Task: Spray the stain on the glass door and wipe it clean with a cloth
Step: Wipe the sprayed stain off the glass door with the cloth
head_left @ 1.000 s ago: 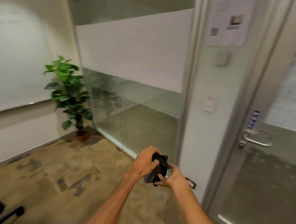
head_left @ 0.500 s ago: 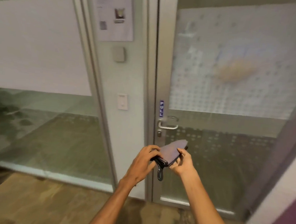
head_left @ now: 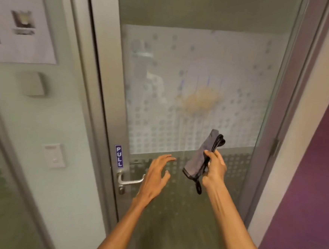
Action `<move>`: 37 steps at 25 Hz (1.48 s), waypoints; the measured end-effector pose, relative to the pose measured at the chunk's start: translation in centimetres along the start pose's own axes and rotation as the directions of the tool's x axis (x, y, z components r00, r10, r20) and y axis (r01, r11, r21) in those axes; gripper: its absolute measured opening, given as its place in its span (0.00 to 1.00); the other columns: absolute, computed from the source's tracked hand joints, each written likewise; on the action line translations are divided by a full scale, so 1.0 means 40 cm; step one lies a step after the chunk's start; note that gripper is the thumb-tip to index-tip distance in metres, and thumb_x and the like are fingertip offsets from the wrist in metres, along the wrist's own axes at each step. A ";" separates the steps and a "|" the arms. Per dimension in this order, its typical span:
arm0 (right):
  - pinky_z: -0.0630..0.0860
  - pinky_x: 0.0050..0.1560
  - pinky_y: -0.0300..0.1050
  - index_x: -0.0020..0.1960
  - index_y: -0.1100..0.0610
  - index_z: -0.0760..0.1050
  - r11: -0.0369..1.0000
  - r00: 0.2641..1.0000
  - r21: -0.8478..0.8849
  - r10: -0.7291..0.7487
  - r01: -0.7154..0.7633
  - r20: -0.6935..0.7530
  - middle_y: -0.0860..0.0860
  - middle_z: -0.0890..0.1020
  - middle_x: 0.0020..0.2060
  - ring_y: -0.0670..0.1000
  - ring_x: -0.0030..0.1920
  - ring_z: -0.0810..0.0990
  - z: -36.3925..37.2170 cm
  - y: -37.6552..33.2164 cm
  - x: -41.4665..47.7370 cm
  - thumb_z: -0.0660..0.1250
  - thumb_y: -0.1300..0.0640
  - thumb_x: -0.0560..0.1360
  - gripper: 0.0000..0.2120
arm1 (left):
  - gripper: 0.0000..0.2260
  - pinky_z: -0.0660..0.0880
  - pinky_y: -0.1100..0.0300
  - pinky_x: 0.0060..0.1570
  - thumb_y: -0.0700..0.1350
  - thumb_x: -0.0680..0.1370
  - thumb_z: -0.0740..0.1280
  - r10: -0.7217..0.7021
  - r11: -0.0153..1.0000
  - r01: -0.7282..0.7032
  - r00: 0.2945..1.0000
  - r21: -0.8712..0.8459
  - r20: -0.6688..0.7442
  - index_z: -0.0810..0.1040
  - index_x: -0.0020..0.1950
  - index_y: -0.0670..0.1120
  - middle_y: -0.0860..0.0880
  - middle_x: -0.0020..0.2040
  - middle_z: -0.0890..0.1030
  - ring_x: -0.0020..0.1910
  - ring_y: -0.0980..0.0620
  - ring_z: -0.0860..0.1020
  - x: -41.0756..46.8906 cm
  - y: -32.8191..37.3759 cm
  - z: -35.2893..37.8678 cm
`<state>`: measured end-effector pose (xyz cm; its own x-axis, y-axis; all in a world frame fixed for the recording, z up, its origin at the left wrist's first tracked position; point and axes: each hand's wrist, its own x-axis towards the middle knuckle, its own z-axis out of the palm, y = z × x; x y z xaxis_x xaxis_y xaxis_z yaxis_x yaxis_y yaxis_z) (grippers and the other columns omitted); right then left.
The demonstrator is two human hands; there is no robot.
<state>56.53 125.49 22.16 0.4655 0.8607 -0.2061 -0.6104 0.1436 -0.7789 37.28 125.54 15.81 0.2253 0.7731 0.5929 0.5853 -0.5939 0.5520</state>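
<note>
Both hands have separated since the earlier frame, when they held the cloth together. Right hand point(head_left: 214, 169) now grips the folded grey cloth point(head_left: 202, 156) alone, raised upright with its black loop dangling below the fist. Left hand point(head_left: 155, 177) is released, fingers spread, palm toward the glass door point(head_left: 184, 53), just right of the door handle point(head_left: 129, 181). Yellowish stain point(head_left: 199, 99) sits on the frosted panel above the cloth.

Right hand point(head_left: 214, 169) grips folded grey cloth point(head_left: 203, 155) at 6 o'clock below yellowish stain point(head_left: 199, 99) on frosted glass door point(head_left: 240, 90); left hand point(head_left: 155, 177), fingers spread and empty, near door handle point(head_left: 129, 181) at 9 o'clock of cloth.
</note>
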 end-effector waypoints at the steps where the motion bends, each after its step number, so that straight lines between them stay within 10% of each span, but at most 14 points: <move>1: 0.78 0.44 0.45 0.64 0.55 0.80 0.999 0.999 -0.007 -0.043 0.043 -0.022 0.54 0.84 0.54 0.49 0.43 0.81 0.005 -0.016 0.037 0.70 0.65 0.75 0.18 | 0.23 0.65 0.50 0.74 0.38 0.78 0.64 0.000 1.000 0.000 1.000 -0.003 -0.015 0.72 0.71 0.55 0.57 0.72 0.70 0.74 0.57 0.65 0.041 -0.018 0.014; 9: 0.81 0.58 0.55 0.65 0.54 0.79 0.909 0.901 -0.152 -0.408 0.387 -0.145 0.50 0.83 0.54 0.52 0.54 0.82 0.098 -0.177 0.282 0.75 0.62 0.73 0.21 | 0.31 0.42 0.45 0.80 0.52 0.83 0.59 0.162 0.925 -0.084 0.970 0.371 -0.184 0.49 0.82 0.46 0.49 0.82 0.49 0.82 0.47 0.42 0.387 -0.052 0.025; 18: 0.71 0.57 0.42 0.65 0.56 0.80 0.176 0.455 -0.541 -0.774 0.822 0.440 0.53 0.81 0.56 0.52 0.56 0.75 0.266 -0.356 0.505 0.71 0.57 0.76 0.17 | 0.29 0.36 0.42 0.78 0.54 0.84 0.52 0.294 0.734 0.044 0.880 0.678 -0.374 0.46 0.82 0.47 0.46 0.83 0.45 0.81 0.44 0.39 0.718 -0.032 -0.174; 25: 0.70 0.69 0.53 0.45 0.61 0.79 0.043 0.232 -0.345 -0.816 0.938 0.529 0.53 0.70 0.72 0.50 0.72 0.67 0.267 -0.333 0.604 0.62 0.59 0.82 0.11 | 0.26 0.40 0.39 0.78 0.53 0.85 0.45 0.290 0.682 0.108 0.868 0.724 -0.402 0.49 0.82 0.47 0.46 0.83 0.47 0.81 0.41 0.43 0.770 -0.054 -0.146; 29: 0.59 0.77 0.59 0.55 0.61 0.75 0.006 0.148 -0.246 -0.812 0.969 0.565 0.56 0.62 0.78 0.53 0.79 0.60 0.297 -0.333 0.653 0.62 0.61 0.82 0.05 | 0.25 0.42 0.40 0.79 0.53 0.85 0.42 0.296 0.635 0.169 0.849 0.754 -0.439 0.48 0.82 0.47 0.46 0.83 0.47 0.81 0.42 0.43 0.780 -0.063 -0.136; 37: 0.41 0.80 0.58 0.81 0.58 0.43 -0.227 0.128 -0.439 -0.755 0.869 0.643 0.53 0.46 0.81 0.53 0.81 0.42 0.305 -0.343 0.695 0.54 0.43 0.82 0.36 | 0.25 0.41 0.36 0.77 0.52 0.85 0.47 0.289 0.628 0.286 0.778 0.724 -0.558 0.49 0.82 0.48 0.45 0.82 0.49 0.81 0.38 0.45 0.783 -0.069 -0.125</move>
<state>70.01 153.41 34.35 0.1083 0.3156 0.9427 0.8246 0.5011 -0.2625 38.80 150.28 35.78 -0.0902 0.3053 0.9480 0.9957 0.0095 0.0917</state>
